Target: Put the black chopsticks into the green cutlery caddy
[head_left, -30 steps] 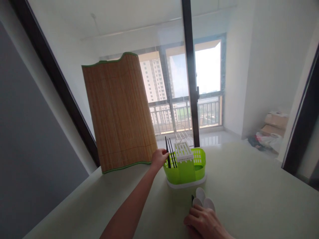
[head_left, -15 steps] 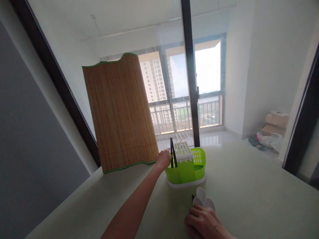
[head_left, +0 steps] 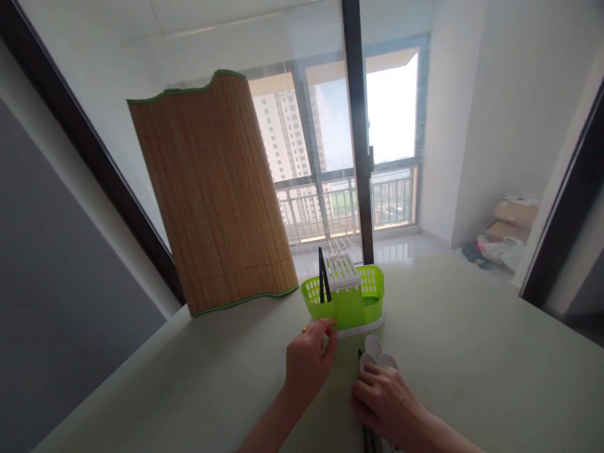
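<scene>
The right hand (head_left: 384,402) rests on the worktop (head_left: 472,377) with its fingers curled down over a bundle of utensils: three white spoons (head_left: 375,355) fan out past the fingertips, and a dark chopstick (head_left: 359,355) tip shows beside them, more dark ends poking out behind the wrist at the frame's lower edge. The bundle's long axis runs straight away from the person, bowls pointing at the green caddy (head_left: 344,302), which stands just beyond them. The left hand (head_left: 309,362) hovers just left of the spoons, near the caddy's base, fingers loosely curled with thumb and forefinger tips close together; whether they pinch anything I cannot tell. It is the nearer hand to the caddy's left compartment, where two black chopsticks (head_left: 322,284) stand upright. A bamboo mat (head_left: 212,195) stands curved behind, to the caddy's left.
</scene>
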### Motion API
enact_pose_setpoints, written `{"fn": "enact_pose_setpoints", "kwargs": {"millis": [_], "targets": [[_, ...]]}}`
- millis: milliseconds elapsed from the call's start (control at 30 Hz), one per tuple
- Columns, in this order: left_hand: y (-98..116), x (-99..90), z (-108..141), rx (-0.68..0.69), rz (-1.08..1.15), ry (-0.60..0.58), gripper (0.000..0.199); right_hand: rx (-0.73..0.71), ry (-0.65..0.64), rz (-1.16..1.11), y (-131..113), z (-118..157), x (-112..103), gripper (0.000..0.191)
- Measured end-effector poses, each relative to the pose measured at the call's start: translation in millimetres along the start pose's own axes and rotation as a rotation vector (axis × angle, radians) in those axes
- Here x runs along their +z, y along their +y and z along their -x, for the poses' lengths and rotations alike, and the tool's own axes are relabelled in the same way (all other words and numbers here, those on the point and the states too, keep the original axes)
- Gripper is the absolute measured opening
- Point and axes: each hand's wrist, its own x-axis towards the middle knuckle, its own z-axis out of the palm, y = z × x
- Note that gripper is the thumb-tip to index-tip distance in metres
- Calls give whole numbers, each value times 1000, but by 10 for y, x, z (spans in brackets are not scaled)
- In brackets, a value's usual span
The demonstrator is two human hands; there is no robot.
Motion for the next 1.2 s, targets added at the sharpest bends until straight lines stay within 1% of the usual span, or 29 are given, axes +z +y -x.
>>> {"fn": "enact_pose_setpoints", "kwargs": {"millis": [67, 133, 200, 333, 433, 567, 767, 967, 1033, 1133, 1200], "targets": [[3, 60, 203, -94, 63, -158, 17, 13, -12, -11, -18, 0, -38, 11], [-10, 105, 337, -170, 108, -287, 15, 14, -21, -27, -38, -2, -60, 12], [-29, 138, 421, -206, 129, -357, 15, -4, -23, -43, -54, -1, -66, 12], [-31, 183, 509, -211, 91, -424, 13, -45, -22, -53, -60, 6, -66, 12], [8, 204, 537, -191, 33, -441, 12, -46, -24, -41, -37, 4, -89, 14], [90, 211, 544, -143, -2, -454, 12, -8, -39, 22, 9, -6, -133, 16], [187, 210, 533, -176, -109, -486, 19, 40, -42, 57, 45, -35, -175, 14], [151, 224, 536, -205, -136, -473, 23, 71, -21, 24, 39, -44, -213, 16], [164, 234, 541, -187, -137, -461, 25, 84, -16, 2, 30, -43, -219, 16], [208, 244, 546, -151, -154, -449, 24, 69, -14, -52, 11, -41, -212, 15], [224, 232, 538, -164, -185, -476, 21, 46, -17, -81, 0, -39, -203, 14]]}}
